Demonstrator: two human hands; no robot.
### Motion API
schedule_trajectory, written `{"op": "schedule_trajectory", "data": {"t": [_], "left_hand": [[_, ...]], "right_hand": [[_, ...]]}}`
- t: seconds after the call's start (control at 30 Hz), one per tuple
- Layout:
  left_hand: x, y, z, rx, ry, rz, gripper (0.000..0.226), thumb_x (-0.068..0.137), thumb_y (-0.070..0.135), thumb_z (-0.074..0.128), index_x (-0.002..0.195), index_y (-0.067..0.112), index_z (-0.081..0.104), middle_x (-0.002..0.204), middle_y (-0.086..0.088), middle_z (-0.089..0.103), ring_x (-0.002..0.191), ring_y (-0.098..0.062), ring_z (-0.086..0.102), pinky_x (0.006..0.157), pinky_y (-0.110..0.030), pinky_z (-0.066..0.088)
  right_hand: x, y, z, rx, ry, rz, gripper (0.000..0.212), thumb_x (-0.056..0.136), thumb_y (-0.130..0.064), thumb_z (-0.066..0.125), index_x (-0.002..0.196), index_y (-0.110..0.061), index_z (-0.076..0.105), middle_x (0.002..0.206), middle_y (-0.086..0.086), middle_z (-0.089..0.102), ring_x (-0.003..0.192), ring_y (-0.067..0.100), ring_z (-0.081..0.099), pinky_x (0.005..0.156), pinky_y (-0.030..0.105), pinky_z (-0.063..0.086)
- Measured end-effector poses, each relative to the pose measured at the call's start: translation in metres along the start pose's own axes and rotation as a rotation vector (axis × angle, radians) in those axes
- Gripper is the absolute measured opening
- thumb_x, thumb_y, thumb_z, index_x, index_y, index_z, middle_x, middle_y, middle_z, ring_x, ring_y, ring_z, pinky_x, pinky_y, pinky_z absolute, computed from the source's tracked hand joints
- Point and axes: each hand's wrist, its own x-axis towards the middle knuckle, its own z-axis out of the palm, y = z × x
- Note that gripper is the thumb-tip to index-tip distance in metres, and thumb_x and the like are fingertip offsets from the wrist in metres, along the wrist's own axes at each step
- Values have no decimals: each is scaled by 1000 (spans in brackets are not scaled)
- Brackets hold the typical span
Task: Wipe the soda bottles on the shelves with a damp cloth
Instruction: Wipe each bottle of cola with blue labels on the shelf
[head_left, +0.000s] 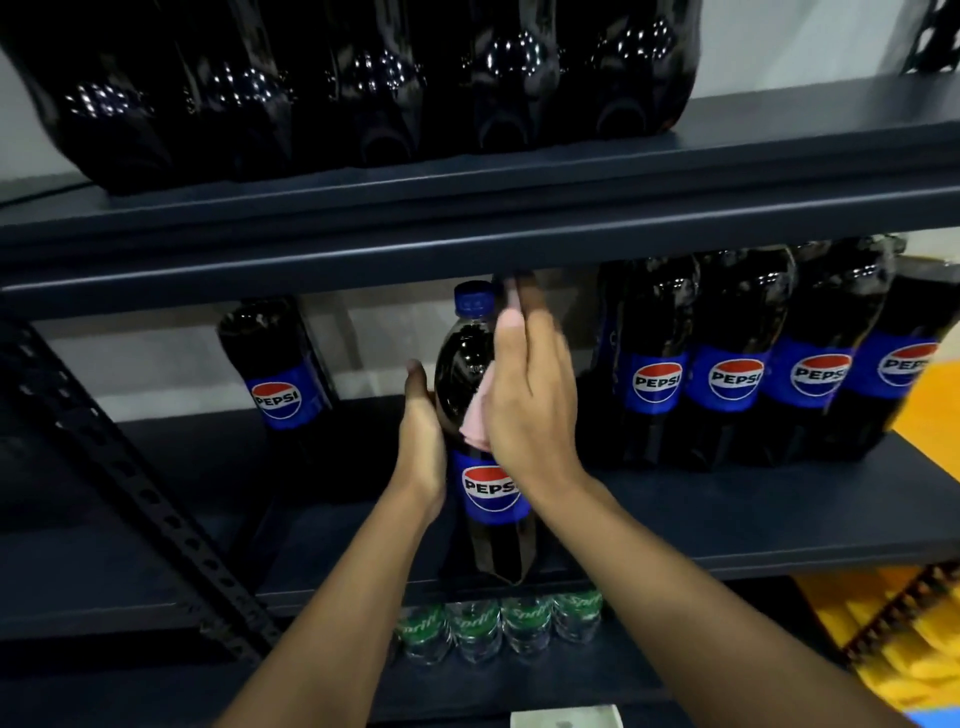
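Note:
A dark Pepsi bottle (470, 374) with a blue cap stands at the front edge of the middle shelf (727, 525). My left hand (423, 431) grips its left side at mid height. My right hand (530, 384) presses a pink cloth (479, 415) against the bottle's right shoulder, fingers reaching up near the cap. Only a small part of the cloth shows under the palm. The bottle's right side is hidden by my right hand.
One Pepsi bottle (280, 364) stands at the back left, a row of several (737, 364) to the right. More dark bottles (363, 88) fill the top shelf. Sprite bottles (498, 623) sit on the shelf below. A perforated black brace (130, 478) crosses the left side.

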Motion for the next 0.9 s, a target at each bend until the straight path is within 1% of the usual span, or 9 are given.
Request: {"op": "schedule_trajectory", "data": {"t": [0.1, 0.17, 0.23, 0.37, 0.43, 0.53, 0.7, 0.8, 0.9], "left_hand": [[-13, 0, -2, 43, -2, 62, 71, 110, 60, 15, 119, 21, 73, 112, -8, 81, 94, -16, 79, 69, -26, 62], [-23, -3, 2, 91, -50, 139, 72, 105, 68, 23, 129, 20, 71, 121, -6, 79, 110, -17, 76, 90, -34, 62], [-25, -13, 1, 182, -58, 188, 83, 92, 85, 39, 139, 22, 67, 132, -7, 74, 125, -22, 69, 109, -48, 53], [-21, -25, 0, 242, 41, 210, 104, 73, 100, 50, 141, 23, 64, 134, -2, 72, 126, -20, 68, 110, -51, 51], [-22, -25, 1, 211, 60, 217, 110, 68, 99, 58, 141, 18, 61, 134, -5, 72, 124, -22, 69, 108, -50, 53], [-20, -26, 2, 139, 103, 165, 115, 60, 98, 67, 140, 16, 61, 129, -10, 74, 117, -30, 73, 105, -54, 55], [-13, -27, 0, 172, 150, 156, 121, 60, 103, 61, 141, 14, 58, 130, -10, 73, 116, -28, 73, 104, -56, 55], [-13, -24, 1, 156, 31, 154, 105, 74, 96, 57, 139, 13, 65, 133, -14, 72, 125, -32, 69, 113, -56, 48], [-12, -18, 0, 147, -33, 167, 90, 91, 85, 48, 145, 14, 63, 144, -12, 66, 139, -27, 59, 123, -52, 35]], "right_hand": [[7, -3, -3, -38, -80, -21, 13, 107, -42, 41, 101, -36, 50, 88, -22, 55, 95, -3, 55, 84, 19, 44], [3, 4, -4, -41, -64, -63, 13, 104, -44, 43, 100, -38, 53, 89, -24, 55, 96, -5, 56, 80, 13, 40], [-10, 17, -1, -5, 17, -96, 29, 105, -38, 43, 123, -27, 63, 104, -23, 60, 106, 2, 59, 89, 22, 45], [-44, 51, 11, 49, 153, -84, 49, 108, -33, 33, 156, -23, 38, 152, -21, 43, 144, 3, 41, 114, 21, 33], [-66, 69, 15, 67, 157, 54, 46, 110, -39, 27, 155, -40, 32, 156, -29, 36, 146, -3, 35, 118, 23, 32], [-95, 97, 15, 159, 155, 412, 40, 106, -50, 25, 136, -69, 44, 146, -26, 54, 135, 5, 53, 112, 44, 46], [-97, 106, 11, 341, 166, 656, 34, 106, -45, 35, 131, -56, 56, 137, -22, 63, 120, 3, 64, 106, 46, 52], [-72, 75, 9, 349, 169, 575, 38, 105, -44, 36, 132, -47, 62, 133, -18, 66, 121, 3, 63, 107, 44, 51], [-34, 28, 4, 294, 136, 329, 40, 110, -38, 33, 139, -38, 60, 136, -17, 63, 127, -4, 55, 110, 26, 43]]}}
